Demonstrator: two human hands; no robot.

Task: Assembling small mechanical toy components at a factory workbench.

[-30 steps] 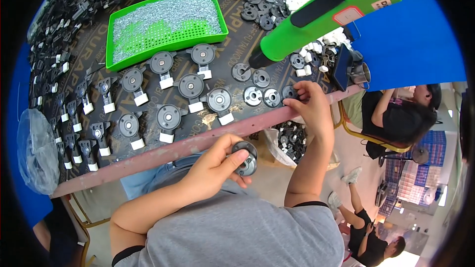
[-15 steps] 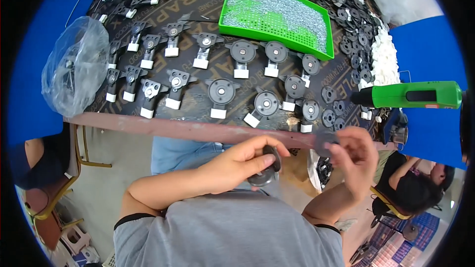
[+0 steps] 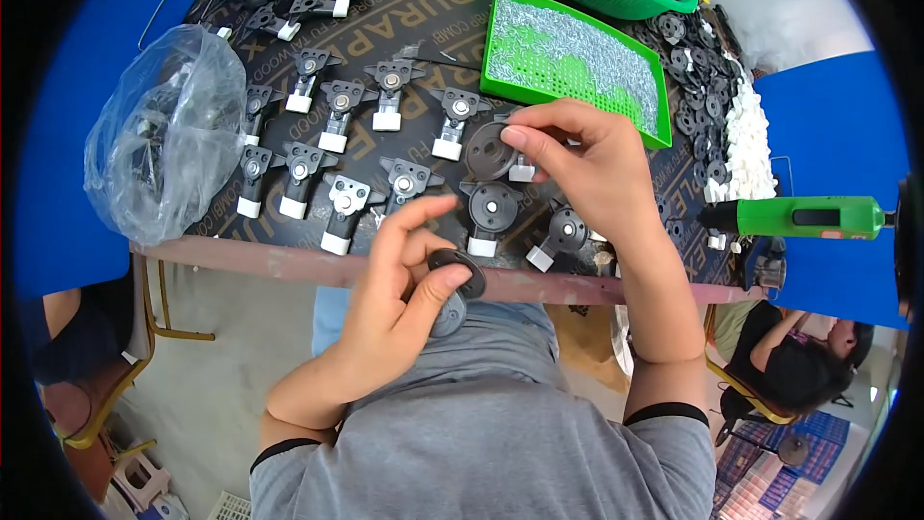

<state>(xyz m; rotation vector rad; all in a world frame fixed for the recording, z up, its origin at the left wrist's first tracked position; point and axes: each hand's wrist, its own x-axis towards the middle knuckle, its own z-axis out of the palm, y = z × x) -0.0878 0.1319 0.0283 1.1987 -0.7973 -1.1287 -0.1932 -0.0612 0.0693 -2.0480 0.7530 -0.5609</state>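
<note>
My right hand (image 3: 602,169) pinches a dark round plastic disc (image 3: 488,156) by its edge, over a black bracket assembly whose white tip (image 3: 522,172) peeks out below. Whether disc and assembly touch, I cannot tell. Closer to me, my left hand (image 3: 380,313) is closed on a few similar discs (image 3: 449,316) in front of the table edge, thumb pressed on them and index finger raised. Several black brackets with white ends (image 3: 406,179) lie in two rough rows by my hands. Discs top some of them, such as a disc-covered assembly (image 3: 492,206) just nearer than my right fingers.
A green tray (image 3: 491,67) of small metal pins lies behind my right hand. At right are a green power screwdriver (image 3: 804,218), white caps (image 3: 746,140) and loose black discs (image 3: 717,101). A plastic bag (image 3: 164,140) sits left; a green basket (image 3: 674,2) stands behind.
My right hand has swung from the table's front right up and left over the rows, carrying a disc. My left hand, with its discs, has shifted left and turned upward. The view has shifted slightly.
</note>
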